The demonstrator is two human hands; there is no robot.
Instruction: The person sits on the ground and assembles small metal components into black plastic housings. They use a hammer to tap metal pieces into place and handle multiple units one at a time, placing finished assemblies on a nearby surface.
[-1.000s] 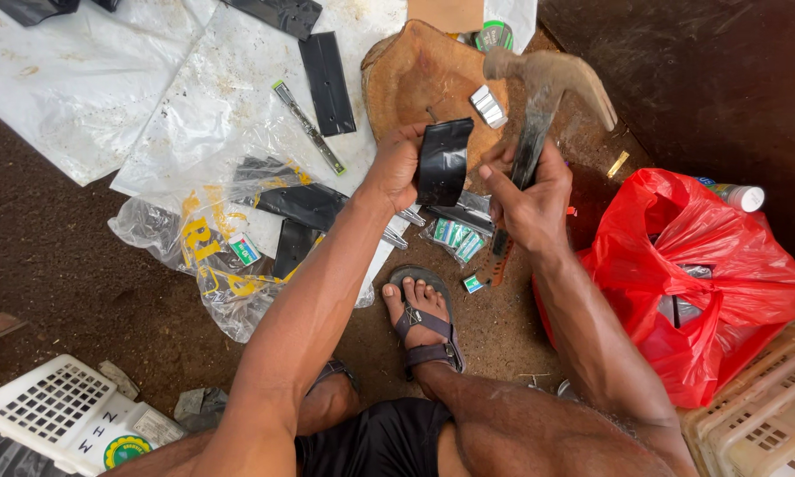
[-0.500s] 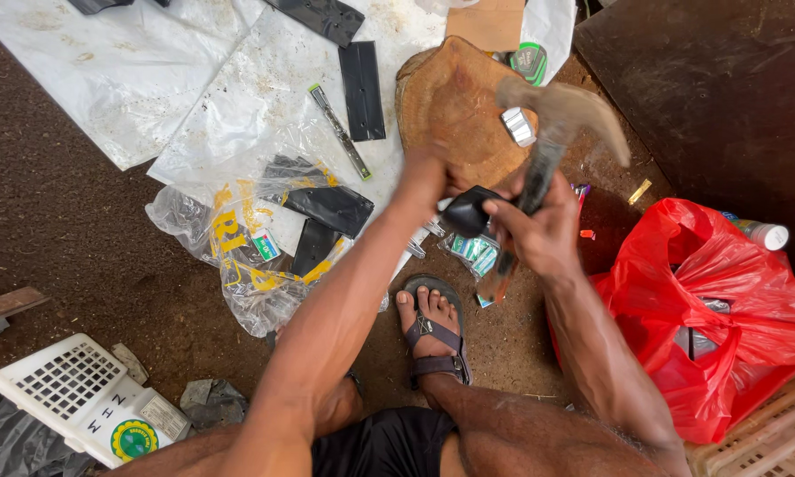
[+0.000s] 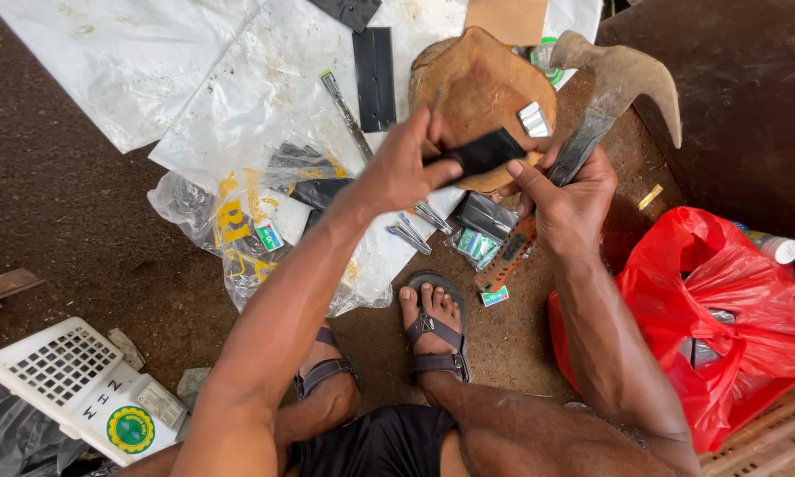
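A single head-worn camera is looking almost straight down from above the seated person, facing the ground ahead of the knees. It is sitting close: forearms are filling the lower middle, the wooden block (image 3: 481,84) is lying near the top edge, the red plastic bag (image 3: 724,309) is crowding the right edge.

Red bag (image 3: 724,309) crowds the right; dark ground (image 3: 71,212) lies open left.
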